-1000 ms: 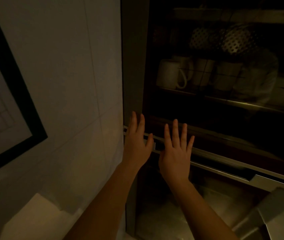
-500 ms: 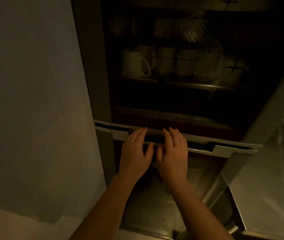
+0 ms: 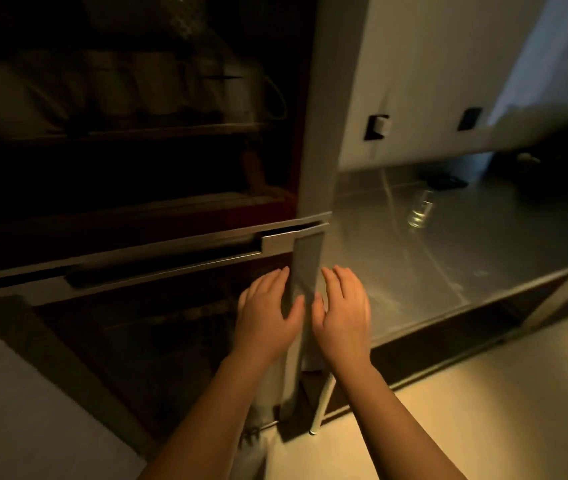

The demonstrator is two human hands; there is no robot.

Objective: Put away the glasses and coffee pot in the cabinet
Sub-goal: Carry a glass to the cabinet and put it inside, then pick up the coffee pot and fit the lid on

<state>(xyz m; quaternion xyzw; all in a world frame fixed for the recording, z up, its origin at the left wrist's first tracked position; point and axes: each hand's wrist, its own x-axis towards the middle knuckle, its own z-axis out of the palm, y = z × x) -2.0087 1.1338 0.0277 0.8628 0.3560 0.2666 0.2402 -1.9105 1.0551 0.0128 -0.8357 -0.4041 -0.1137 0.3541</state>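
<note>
clear drinking glass (image 3: pixel 420 208) stands upright on the steel counter (image 3: pixel 483 244); left hand (image 3: pixel 266 311) and right hand (image 3: pixel 343 313), fingers loose, hold nothing beside the dark cabinet (image 3: pixel 120 202).

Cabinet (image 3: pixel 137 168) interior too dark: mugs (image 3: pixel 241 91) on the shelf are dim smears. Glass (image 3: pixel 420 211) on the surface (image 3: pixel 466 258) motion-blurred. My forearms cut off at bottom edge. Dark object top right unidentifiable.
</note>
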